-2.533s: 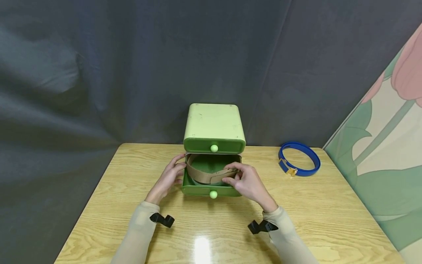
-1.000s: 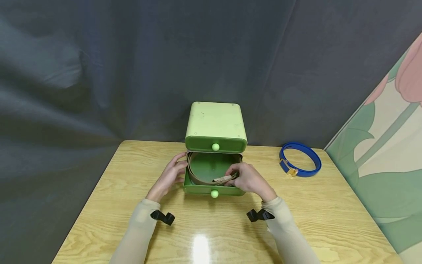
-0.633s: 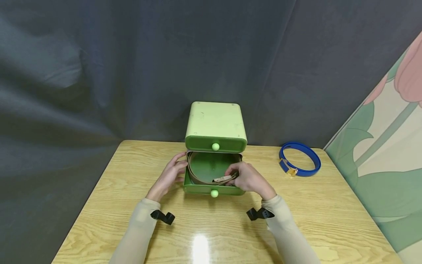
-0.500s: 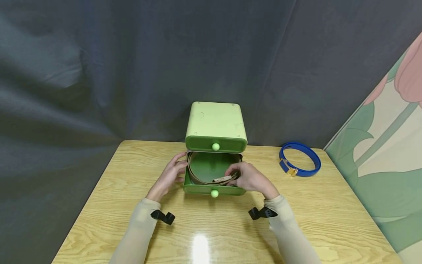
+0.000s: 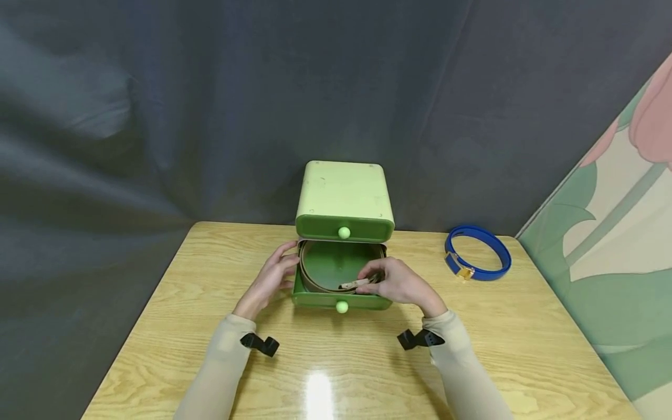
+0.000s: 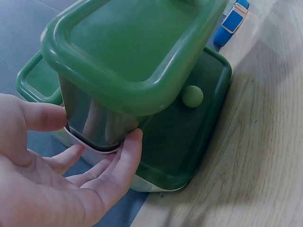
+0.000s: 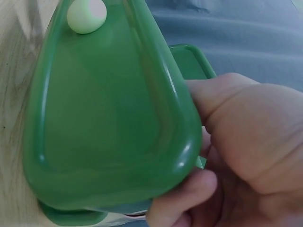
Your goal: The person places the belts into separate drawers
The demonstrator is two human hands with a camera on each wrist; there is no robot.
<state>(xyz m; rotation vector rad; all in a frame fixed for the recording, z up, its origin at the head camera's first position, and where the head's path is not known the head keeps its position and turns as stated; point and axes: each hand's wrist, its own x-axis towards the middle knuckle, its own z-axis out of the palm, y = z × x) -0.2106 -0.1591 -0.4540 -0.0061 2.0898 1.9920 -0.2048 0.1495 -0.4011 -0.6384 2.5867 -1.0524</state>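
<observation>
The tan belt (image 5: 315,286), which a couple of seconds ago bulged up near the front, now lies lower inside the open drawer (image 5: 315,300), its coil following the walls, so I judge it nearly settled. With my right hand (image 5: 400,284) I pinch it at the front right corner, thumb and fingers bent close together; the drawer front hides the grip from the wrist. My left hand (image 5: 268,283) has its fingers spread, touching the drawer's left side. The blue belt (image 5: 485,275) rests apart on the counter (image 5: 210,291).
</observation>
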